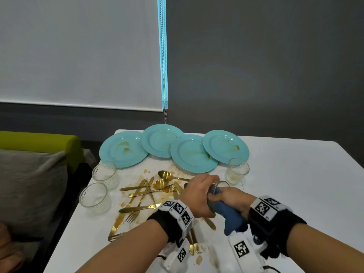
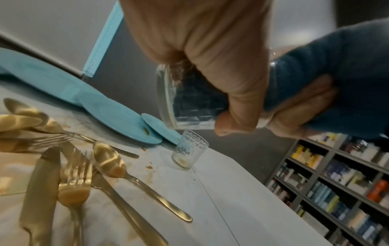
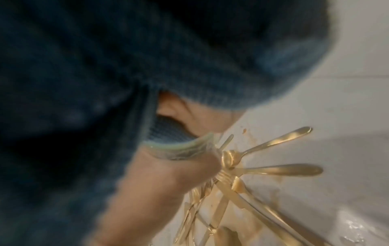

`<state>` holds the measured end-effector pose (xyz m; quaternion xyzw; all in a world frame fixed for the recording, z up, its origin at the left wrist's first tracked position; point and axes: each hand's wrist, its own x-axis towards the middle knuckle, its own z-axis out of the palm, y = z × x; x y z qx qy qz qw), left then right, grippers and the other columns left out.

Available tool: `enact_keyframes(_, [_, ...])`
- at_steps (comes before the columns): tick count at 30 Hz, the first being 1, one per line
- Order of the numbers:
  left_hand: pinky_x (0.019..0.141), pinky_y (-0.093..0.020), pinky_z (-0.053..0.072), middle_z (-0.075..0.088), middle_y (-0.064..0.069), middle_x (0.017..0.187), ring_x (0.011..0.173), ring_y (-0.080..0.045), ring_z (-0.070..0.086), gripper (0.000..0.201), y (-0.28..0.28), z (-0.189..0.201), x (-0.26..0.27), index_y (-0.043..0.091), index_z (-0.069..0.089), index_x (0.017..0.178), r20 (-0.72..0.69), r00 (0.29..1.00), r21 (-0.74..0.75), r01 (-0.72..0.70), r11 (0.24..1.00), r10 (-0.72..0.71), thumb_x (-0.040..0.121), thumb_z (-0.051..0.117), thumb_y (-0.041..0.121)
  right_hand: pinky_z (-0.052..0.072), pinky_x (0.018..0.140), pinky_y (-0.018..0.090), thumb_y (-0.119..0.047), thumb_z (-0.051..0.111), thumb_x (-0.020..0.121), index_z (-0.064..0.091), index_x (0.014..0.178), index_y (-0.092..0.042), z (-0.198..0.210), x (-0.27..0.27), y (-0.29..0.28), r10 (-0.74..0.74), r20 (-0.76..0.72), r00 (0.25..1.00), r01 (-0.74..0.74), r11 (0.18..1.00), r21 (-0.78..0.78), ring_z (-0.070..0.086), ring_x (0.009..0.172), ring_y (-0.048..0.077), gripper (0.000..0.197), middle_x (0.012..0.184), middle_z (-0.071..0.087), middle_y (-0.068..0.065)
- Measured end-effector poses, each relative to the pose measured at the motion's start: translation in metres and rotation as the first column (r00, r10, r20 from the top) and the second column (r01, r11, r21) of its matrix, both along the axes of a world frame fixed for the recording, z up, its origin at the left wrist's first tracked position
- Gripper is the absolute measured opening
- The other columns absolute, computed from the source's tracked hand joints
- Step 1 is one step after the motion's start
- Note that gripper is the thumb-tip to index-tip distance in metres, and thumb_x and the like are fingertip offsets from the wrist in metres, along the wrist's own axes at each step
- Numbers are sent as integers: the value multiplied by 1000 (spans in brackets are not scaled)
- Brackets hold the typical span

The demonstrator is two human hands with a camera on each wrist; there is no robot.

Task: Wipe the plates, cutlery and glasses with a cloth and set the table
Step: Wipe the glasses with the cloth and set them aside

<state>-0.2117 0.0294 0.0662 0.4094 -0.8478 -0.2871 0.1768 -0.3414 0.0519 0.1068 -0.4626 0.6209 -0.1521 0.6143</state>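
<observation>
My left hand [image 1: 199, 194] grips a clear glass [image 1: 221, 184] tilted above the white table [image 1: 295, 184]. My right hand [image 1: 231, 199] holds a blue cloth [image 1: 234, 215] whose end is pushed into that glass. In the left wrist view the left hand's fingers [image 2: 229, 93] wrap the glass [image 2: 189, 103], and the cloth [image 2: 336, 66] fills its mouth. The right wrist view is mostly cloth [image 3: 94, 66], with the glass rim [image 3: 183, 149] showing. Several stained teal plates [image 1: 189, 154] overlap at the far edge. Gold cutlery [image 1: 149, 192] lies in a heap left of my hands.
Three other glasses stand on the table: two at the left [image 1: 105, 174] [image 1: 94, 198], one at the right [image 1: 237, 170]. Brown stains mark the table around the cutlery. A green seat [image 1: 39, 142] with a grey cushion [image 1: 29, 184] flanks the left edge. Bookshelves [image 2: 336, 183] stand to the right.
</observation>
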Motion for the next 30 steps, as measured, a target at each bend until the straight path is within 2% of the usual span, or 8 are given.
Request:
enact_keyframes(5, [96, -25, 36, 52, -8, 124, 115, -24, 47, 89, -8, 11, 6, 8, 45, 133, 8, 1000, 30, -25, 999, 25, 53, 85, 12, 46, 75, 16, -3, 52, 90, 59, 102, -15, 6, 2, 3, 156, -331, 931, -255, 925, -281, 57, 98, 21, 18, 99, 63, 2])
enact_keyframes(9, [92, -25, 42, 53, -4, 125, 114, -19, 51, 95, -9, 23, 7, 16, 41, 136, 75, 997, 171, 18, 985, -31, 53, 87, 15, 37, 73, 29, -18, 41, 96, 48, 130, -23, 10, 1, 12, 286, -910, 299, -808, 584, -82, 58, 109, 28, 35, 125, 58, 4])
enact_keyframes(13, [96, -29, 41, 53, -5, 126, 116, -21, 50, 90, -2, 30, -1, 14, 43, 134, 134, 980, 181, 124, 976, -149, 55, 88, 14, 42, 83, 34, -21, 37, 99, 54, 120, -16, 3, 9, 18, 334, -941, 51, -868, 481, 124, 57, 113, 30, 28, 124, 59, 9])
enact_keyframes(16, [96, -29, 39, 52, -6, 126, 116, -20, 47, 88, 1, 23, -3, 15, 45, 132, 120, 982, 152, 124, 981, -143, 55, 87, 14, 36, 76, 28, -15, 44, 96, 56, 104, -17, 5, 9, 13, 444, -876, 186, -797, 590, 130, 57, 113, 30, 15, 122, 60, 15])
enact_keyframes(20, [99, -35, 41, 53, -8, 122, 114, -22, 47, 90, 11, 6, -4, 12, 49, 130, 55, 997, 42, 53, 998, -55, 50, 89, 20, 42, 77, 26, -5, 50, 93, 60, 94, -19, 4, 2, 11, 282, -415, 865, -351, 931, -99, 55, 87, 18, 18, 94, 61, 1])
enact_keyframes(22, [98, -36, 42, 54, -9, 121, 113, -24, 48, 88, 8, 3, -5, 10, 49, 129, 14, 1000, 14, 22, 1000, -22, 50, 88, 17, 45, 72, 23, -3, 55, 90, 56, 76, -23, 7, -5, 12, 168, -272, 947, -213, 966, -145, 55, 77, 12, 25, 80, 57, -5])
enact_keyframes(27, [84, -23, 45, 60, 0, 114, 96, -10, 52, 87, 7, 16, -2, 19, 48, 129, 96, 987, 210, 104, 972, -127, 51, 87, 14, 31, 46, 22, -22, 78, 60, 73, 69, -27, -3, -13, 23, 352, -900, 257, -893, 443, -81, 66, 59, 16, 11, 69, 67, -8])
enact_keyframes(30, [86, -30, 48, 60, -2, 112, 101, -17, 55, 84, 10, 20, -8, 19, 49, 127, 149, 971, 204, 154, 967, -186, 52, 86, 15, 19, 41, 18, -27, 88, 34, 67, 50, -26, -7, -18, 31, 270, -955, 119, -903, 430, 9, 57, 38, 12, 26, 51, 61, -9])
